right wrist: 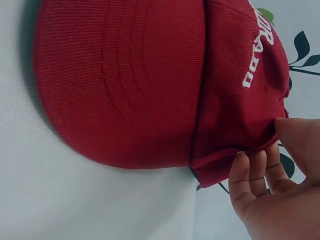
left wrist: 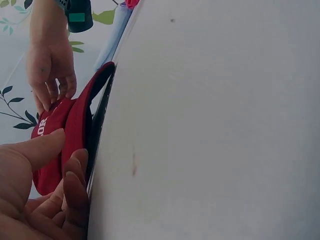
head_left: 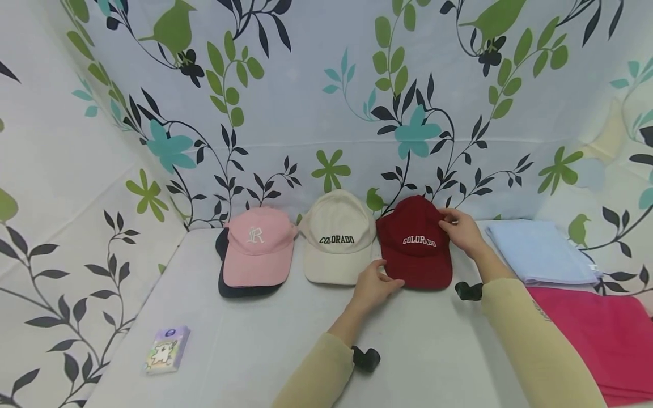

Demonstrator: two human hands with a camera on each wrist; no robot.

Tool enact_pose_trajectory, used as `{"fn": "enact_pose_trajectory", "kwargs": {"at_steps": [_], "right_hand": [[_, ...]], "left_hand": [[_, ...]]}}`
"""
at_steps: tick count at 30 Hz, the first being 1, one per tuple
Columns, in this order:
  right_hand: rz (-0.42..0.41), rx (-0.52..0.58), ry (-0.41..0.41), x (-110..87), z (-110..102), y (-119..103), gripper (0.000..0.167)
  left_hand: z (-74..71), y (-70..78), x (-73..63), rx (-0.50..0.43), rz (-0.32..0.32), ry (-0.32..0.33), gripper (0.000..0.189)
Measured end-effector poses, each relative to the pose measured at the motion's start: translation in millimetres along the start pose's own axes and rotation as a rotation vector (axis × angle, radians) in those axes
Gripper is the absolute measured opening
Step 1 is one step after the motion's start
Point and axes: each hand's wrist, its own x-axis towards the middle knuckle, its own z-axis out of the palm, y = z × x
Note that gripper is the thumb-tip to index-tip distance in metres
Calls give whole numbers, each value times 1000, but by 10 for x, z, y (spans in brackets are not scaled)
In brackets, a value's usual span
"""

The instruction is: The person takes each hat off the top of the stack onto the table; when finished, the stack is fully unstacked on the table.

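Observation:
A dark red baseball cap (head_left: 415, 243) with white COLORADO lettering lies at the back of the table, brim toward me. My left hand (head_left: 374, 285) holds the left edge of its brim, thumb above and fingers beside the edge; in the left wrist view the left hand (left wrist: 42, 192) partly covers the cap (left wrist: 75, 122). At the crown's right side my right hand (head_left: 461, 231) pinches the fabric. The right wrist view shows that hand (right wrist: 282, 185) with thumb and fingertips at a fold in the cap (right wrist: 150, 85). The underside is mostly hidden.
A cream COLORADO cap (head_left: 338, 241) stands just left. Farther left, a pink cap (head_left: 259, 243) sits over a dark cap (head_left: 250, 292). A small purple pack (head_left: 167, 349) lies front left. Folded light blue cloth (head_left: 543, 252) and bright pink cloth (head_left: 597, 340) lie on the right.

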Motion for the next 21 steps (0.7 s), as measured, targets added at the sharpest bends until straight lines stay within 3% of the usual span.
{"fn": "enact_pose_trajectory", "kwargs": {"at_steps": [8,15,21], "right_hand": [[-77,-31,28,-68,-96,-99,49],[-191,2,-14,-184,-200,-327,52],[-274,-17,-124,-355,-155,-479,56]], "left_hand": [[-160,28,-41,-230,-41,-114,67],[-364,127,-77,-391,48,-133,68],[-575,148,-197,-409,103,-165,68]]}}
